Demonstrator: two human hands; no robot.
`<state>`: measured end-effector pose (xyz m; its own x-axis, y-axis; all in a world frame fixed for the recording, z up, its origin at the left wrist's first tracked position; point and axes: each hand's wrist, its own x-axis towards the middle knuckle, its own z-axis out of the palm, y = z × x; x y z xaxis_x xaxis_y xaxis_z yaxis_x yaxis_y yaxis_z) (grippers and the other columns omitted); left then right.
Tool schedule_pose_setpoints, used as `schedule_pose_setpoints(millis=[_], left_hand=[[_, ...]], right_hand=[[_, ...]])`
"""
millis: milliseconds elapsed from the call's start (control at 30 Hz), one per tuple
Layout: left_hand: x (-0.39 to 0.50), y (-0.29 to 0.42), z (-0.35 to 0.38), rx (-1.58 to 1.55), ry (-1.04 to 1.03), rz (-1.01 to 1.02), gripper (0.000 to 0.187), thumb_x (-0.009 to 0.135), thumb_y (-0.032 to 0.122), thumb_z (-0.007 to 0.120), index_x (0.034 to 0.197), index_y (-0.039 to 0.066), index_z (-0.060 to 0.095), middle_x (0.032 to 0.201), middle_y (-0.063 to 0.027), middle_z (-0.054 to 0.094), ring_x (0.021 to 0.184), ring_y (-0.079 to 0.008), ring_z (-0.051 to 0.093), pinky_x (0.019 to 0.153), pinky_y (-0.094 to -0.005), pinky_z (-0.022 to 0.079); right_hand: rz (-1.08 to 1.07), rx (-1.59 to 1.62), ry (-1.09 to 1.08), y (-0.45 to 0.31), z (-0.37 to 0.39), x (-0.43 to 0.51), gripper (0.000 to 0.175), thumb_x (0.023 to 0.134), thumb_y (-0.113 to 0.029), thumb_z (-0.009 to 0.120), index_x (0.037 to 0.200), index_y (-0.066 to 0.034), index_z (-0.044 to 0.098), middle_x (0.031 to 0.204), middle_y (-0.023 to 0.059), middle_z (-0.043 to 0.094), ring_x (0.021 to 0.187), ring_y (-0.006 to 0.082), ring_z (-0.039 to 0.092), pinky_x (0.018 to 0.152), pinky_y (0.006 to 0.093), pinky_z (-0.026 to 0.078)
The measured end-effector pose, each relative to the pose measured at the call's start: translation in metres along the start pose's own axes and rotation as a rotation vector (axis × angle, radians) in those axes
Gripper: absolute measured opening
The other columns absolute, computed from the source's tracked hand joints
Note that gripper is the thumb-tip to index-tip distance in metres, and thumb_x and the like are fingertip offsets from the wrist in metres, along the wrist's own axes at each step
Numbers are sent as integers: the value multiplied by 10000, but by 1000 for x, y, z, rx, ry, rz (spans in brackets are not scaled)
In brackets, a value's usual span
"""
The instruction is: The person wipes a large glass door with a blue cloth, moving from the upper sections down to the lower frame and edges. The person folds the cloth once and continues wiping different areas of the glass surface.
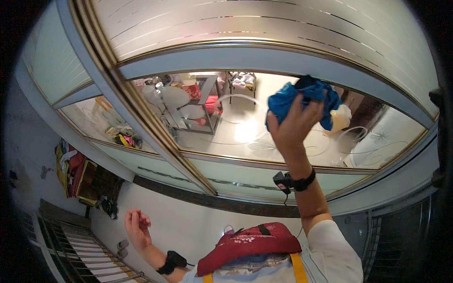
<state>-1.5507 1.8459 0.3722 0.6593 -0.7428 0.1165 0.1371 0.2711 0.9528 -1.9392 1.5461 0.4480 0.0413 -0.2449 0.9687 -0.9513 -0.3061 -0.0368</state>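
Observation:
My right hand [297, 122] is raised with its fingers spread over a crumpled blue cloth [283, 100], pressing it on the clear glass pane [233, 141] of a framed door or partition. The cloth's upper edge, with a dark part, overlaps the grey horizontal rail [219, 58] above the pane. Low at the left hangs my left hand [138, 224], its fingers loosely curled, with nothing visible in it. A black strap with a small device [283, 182] is around my right wrist, and a black band [173, 262] around my left.
Behind the glass are a metal-framed table [208, 116] with containers, a chair [244, 85] with cloths and a light-coloured bag [341, 118]. A vertical frame post [148, 106] divides the panes. A cloth-laden stand [92, 177], slippers [122, 247] and a metal railing [81, 251] are at lower left.

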Motion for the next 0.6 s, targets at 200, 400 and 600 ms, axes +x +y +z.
schedule_pose_setpoints(millis=[200, 400, 600], left_hand=[[8, -2, -112, 11, 194, -59, 175, 1007, 222, 540, 979, 51, 562, 734, -22, 531, 617, -117, 522, 514, -239, 401], [21, -1, -149, -22, 204, -46, 180, 1005, 227, 546, 1005, 47, 555, 746, -30, 526, 627, -118, 516, 520, -238, 399], [18, 4, -144, -18, 175, -14, 196, 1007, 243, 543, 1016, 48, 559, 760, -32, 536, 636, -116, 521, 528, -242, 400]], right_hand=[[60, 72, -20, -157, 74, 14, 771, 788, -404, 702, 1344, 67, 450, 1458, 400, 144, 1367, 589, 138, 1033, 696, 174], [-249, 322, -78, -266, 120, 35, 432, 830, -234, 661, 1177, 22, 623, 1484, 328, 297, 1368, 395, 350, 1083, 644, 246], [-547, 312, -200, -275, 118, 43, 344, 841, -151, 586, 1134, 18, 651, 1420, 196, 489, 1263, 274, 513, 1187, 577, 173]])
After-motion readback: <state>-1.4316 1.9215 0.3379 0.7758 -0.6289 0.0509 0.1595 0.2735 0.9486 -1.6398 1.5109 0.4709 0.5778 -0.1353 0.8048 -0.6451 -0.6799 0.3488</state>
